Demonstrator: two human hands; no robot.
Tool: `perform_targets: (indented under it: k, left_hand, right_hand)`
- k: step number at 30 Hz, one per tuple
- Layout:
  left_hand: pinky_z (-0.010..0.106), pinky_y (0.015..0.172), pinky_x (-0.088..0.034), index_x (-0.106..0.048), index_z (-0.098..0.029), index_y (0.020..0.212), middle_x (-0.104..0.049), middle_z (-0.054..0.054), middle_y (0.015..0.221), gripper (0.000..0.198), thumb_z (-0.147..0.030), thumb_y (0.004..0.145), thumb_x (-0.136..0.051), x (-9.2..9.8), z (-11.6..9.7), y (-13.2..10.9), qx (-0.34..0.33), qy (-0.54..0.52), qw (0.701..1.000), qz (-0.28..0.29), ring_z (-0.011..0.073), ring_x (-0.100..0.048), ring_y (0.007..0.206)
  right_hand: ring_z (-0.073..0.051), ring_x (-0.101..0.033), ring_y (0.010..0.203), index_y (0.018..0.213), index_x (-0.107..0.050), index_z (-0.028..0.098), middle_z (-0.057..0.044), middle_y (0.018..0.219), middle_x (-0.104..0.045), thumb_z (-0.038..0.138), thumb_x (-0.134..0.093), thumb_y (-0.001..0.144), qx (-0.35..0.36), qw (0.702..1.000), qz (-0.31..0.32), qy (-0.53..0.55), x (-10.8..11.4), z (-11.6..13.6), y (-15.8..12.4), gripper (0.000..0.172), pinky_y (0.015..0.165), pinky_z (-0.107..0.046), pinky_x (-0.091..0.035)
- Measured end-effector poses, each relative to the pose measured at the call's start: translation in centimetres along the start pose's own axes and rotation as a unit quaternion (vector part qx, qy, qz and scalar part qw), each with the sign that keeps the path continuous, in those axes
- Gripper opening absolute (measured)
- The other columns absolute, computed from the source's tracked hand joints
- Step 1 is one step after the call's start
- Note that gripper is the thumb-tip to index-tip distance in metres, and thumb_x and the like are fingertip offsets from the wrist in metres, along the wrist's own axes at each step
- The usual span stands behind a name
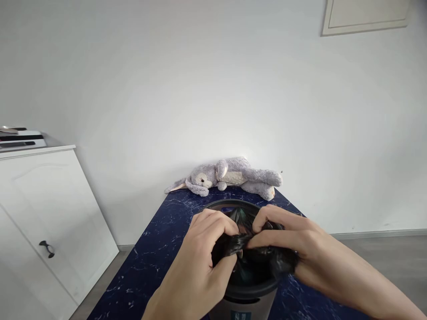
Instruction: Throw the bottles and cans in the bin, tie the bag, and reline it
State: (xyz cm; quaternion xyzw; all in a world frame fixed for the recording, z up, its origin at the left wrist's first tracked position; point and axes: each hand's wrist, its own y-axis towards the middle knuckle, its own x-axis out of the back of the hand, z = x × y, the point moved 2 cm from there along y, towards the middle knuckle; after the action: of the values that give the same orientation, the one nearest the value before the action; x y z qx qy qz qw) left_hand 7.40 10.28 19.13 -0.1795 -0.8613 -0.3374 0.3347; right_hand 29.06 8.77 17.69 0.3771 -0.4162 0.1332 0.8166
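A black plastic bag (256,262) is bunched up in the mouth of a round trash can (248,306) with a dark rim and a lighter body. Over the left side of the rim, my left hand (205,253) pinches a twisted part of the bag between thumb and fingers. From the right, my right hand (287,231) grips the gathered plastic close to the left fingertips, with more of the bag hanging under its palm. Part of the can's interior is hidden by the bag and both hands.
The can stands on a dark blue marble-patterned table (150,249). At the table's far end a grey plush bunny (233,173) lies on its side against the white wall (213,89). A white cabinet (53,213) with a dark handle stands to the left.
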Motion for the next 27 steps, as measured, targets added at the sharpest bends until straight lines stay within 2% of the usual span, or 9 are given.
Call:
perform_targets:
  k: [2,4,6,9,14,18,21,24,27]
  left_hand:
    - [0.040,0.096,-0.046,-0.052,-0.026,0.094,-0.064,0.001,0.106,0.024,-0.003,0.088,-0.049,-0.1,0.1,-0.1,0.007,0.017,1.000,-0.014,0.0236,-0.058,0.105]
    - [0.041,0.096,-0.046,-0.053,-0.026,0.098,-0.065,0.002,0.107,0.022,-0.005,0.090,-0.050,-0.1,0.0,-0.2,0.018,0.025,0.999,-0.023,0.0247,-0.059,0.106]
    - [0.041,0.095,-0.047,-0.054,-0.026,0.098,-0.065,0.003,0.105,0.017,-0.009,0.093,-0.052,0.0,-0.2,-0.2,0.026,0.026,0.999,-0.022,0.0253,-0.060,0.106]
    - [0.042,0.097,-0.048,-0.057,-0.025,0.100,-0.066,0.003,0.105,0.009,-0.017,0.098,-0.054,0.1,-0.4,-0.1,0.030,0.025,0.999,-0.009,0.0259,-0.061,0.106]
    - [0.047,0.103,-0.047,-0.060,-0.025,0.104,-0.066,0.007,0.115,0.011,-0.021,0.103,-0.050,0.1,0.2,0.1,0.044,0.068,0.997,-0.013,0.0303,-0.056,0.119]
    - [0.055,0.115,-0.039,-0.059,-0.024,0.100,-0.065,0.003,0.099,0.016,-0.020,0.105,-0.044,0.0,0.3,0.2,0.029,0.099,0.995,0.011,0.0266,-0.059,0.105]
    - [0.061,0.121,-0.031,-0.061,-0.025,0.112,-0.065,0.003,0.096,0.021,-0.020,0.105,-0.041,0.0,0.1,0.2,0.039,0.111,0.993,0.008,0.0287,-0.061,0.110]
    - [0.061,0.122,-0.031,-0.060,-0.026,0.127,-0.068,0.005,0.100,0.031,-0.020,0.106,-0.038,0.1,0.0,0.2,0.047,0.105,0.993,-0.010,0.0307,-0.062,0.118]
    - [0.057,0.122,-0.033,-0.062,-0.028,0.120,-0.068,0.003,0.099,0.033,-0.017,0.106,-0.035,0.1,-0.1,0.2,0.042,0.093,0.995,-0.006,0.0276,-0.063,0.111]
  right_hand:
    - [-0.021,-0.061,0.099,0.114,-0.070,0.030,-0.005,0.118,-0.059,-0.013,-0.040,0.072,-0.006,0.994,-0.055,-0.097,-0.3,-0.3,0.2,0.067,0.075,-0.032,-0.047]
    - [-0.023,-0.060,0.097,0.107,-0.069,0.025,-0.007,0.115,-0.060,-0.011,-0.040,0.072,0.007,0.980,-0.113,-0.166,-0.6,-0.4,0.5,0.059,0.073,-0.035,-0.046]
    - [-0.024,-0.060,0.096,0.103,-0.068,0.023,-0.009,0.113,-0.060,-0.011,-0.039,0.072,0.024,0.971,-0.153,-0.181,-0.7,-0.2,0.9,0.054,0.072,-0.035,-0.048]
    - [-0.023,-0.061,0.099,0.103,-0.065,0.022,-0.010,0.118,-0.060,-0.011,-0.038,0.076,0.031,0.969,-0.176,-0.169,-0.6,0.0,1.2,0.050,0.075,-0.034,-0.053]
    - [-0.020,-0.063,0.099,0.111,-0.062,0.024,-0.011,0.123,-0.056,-0.007,-0.040,0.083,0.030,0.983,-0.123,-0.130,-0.3,0.2,0.8,0.047,0.074,-0.030,-0.055]
    - [-0.019,-0.063,0.098,0.114,-0.060,0.027,-0.009,0.123,-0.055,-0.006,-0.041,0.086,0.027,0.990,-0.107,-0.091,0.0,0.4,0.4,0.047,0.073,-0.028,-0.055]
    - [-0.019,-0.064,0.101,0.120,-0.060,0.030,-0.007,0.125,-0.055,-0.002,-0.043,0.093,0.024,0.993,-0.101,-0.055,0.0,0.4,0.5,0.045,0.078,-0.029,-0.056]
    - [-0.019,-0.064,0.108,0.125,-0.061,0.036,-0.006,0.131,-0.054,0.006,-0.044,0.102,0.006,0.997,-0.075,0.001,0.1,0.2,0.4,0.041,0.085,-0.031,-0.057]
    - [-0.020,-0.062,0.114,0.123,-0.065,0.037,-0.006,0.135,-0.050,0.009,-0.045,0.104,0.022,0.997,-0.051,0.060,0.2,0.1,0.3,0.040,0.095,-0.035,-0.057]
